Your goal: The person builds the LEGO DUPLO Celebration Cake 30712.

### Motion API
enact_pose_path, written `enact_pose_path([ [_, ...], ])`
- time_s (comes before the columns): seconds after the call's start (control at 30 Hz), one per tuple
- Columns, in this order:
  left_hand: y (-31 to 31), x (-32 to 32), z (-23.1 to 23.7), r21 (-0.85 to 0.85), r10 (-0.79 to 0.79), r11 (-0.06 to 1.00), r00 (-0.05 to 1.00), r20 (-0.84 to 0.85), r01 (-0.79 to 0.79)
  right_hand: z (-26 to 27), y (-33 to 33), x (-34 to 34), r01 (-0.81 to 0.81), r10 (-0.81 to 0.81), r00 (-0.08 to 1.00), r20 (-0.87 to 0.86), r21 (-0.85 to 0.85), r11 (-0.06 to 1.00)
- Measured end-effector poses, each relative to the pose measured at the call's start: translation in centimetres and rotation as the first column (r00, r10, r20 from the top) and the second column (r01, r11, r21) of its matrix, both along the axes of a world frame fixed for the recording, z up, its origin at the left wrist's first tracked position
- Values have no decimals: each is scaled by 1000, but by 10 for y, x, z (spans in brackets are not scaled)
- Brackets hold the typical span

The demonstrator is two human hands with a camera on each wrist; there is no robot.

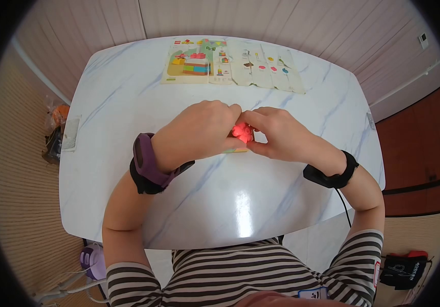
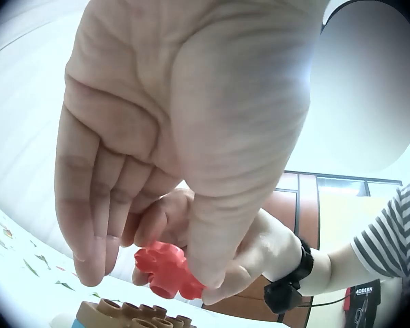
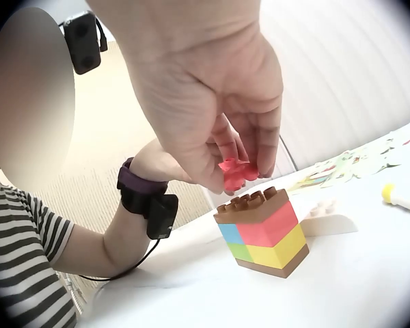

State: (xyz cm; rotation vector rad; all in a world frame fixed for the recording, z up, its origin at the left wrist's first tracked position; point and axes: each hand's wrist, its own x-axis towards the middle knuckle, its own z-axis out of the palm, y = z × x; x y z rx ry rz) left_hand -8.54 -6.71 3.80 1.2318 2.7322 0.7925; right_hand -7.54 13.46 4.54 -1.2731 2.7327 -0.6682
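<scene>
Close over a stack of toy building bricks (image 3: 266,239), both hands meet at a red flower-shaped piece (image 1: 242,132). My right hand (image 1: 284,134) pinches the flower between thumb and fingertips, as the right wrist view shows. From the other side my left hand (image 1: 199,130) has its thumb against the flower (image 2: 165,270), its other fingers bent around it. The stack has blue, green, red and yellow bricks between brown ones. Its brown studded top brick (image 2: 130,316) lies just below the flower in the left wrist view. In the head view the hands hide most of the stack.
An unfolded printed instruction sheet (image 1: 194,64) lies at the far side of the white marbled table (image 1: 128,107). A white studded piece (image 3: 328,224) sits beside the stack, and a white stick-like piece with a yellow end (image 3: 404,198) lies farther right. A cable (image 1: 344,207) hangs from the right wrist.
</scene>
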Motion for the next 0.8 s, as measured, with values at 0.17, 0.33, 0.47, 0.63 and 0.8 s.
enact_pose_path([
  [0.17,1,-1,-3,-18,3,1000,1000,-10,-3,-2,-3,1,-10,11,999,-43,17,1000],
  [0.33,1,0,-4,-4,-4,1000,1000,-13,4,-5,-3,-1,-14,17,999,-47,48,999],
  [0.47,2,-1,-4,-16,-4,1000,1000,-5,4,-6,-3,0,-10,13,999,-52,42,999],
  [0.63,3,-1,-6,-18,-5,1000,1000,-9,5,-3,-4,0,-15,20,998,-64,78,997],
  [0.8,4,-1,-10,-12,-3,1000,1000,-21,3,-2,-4,0,-18,23,998,-64,91,996],
])
